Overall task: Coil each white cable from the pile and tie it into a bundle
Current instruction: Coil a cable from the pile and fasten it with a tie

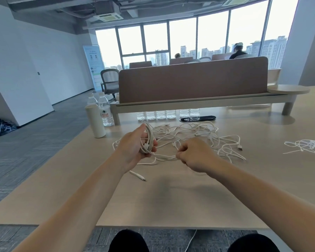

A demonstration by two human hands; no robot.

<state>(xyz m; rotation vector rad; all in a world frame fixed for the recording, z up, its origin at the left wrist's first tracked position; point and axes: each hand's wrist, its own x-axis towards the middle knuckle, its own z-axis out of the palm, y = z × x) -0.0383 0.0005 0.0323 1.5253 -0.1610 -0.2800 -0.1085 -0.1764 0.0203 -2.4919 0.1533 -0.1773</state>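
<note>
Midway, our left hand (135,145) grips the coil (148,140); our right hand (195,153), fisted, seemingly pinches its tail (165,158); next, we wrap it round.

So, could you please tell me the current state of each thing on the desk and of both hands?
left hand: grips the coil.
right hand: pinches the coil's trailing tail.
coil: partly wound, untied.
cable pile: tangled, loose on the table.
white flask: upright, capped.
labelled water bottle: upright, capped.
white strips: loose heap, untouched.
</note>
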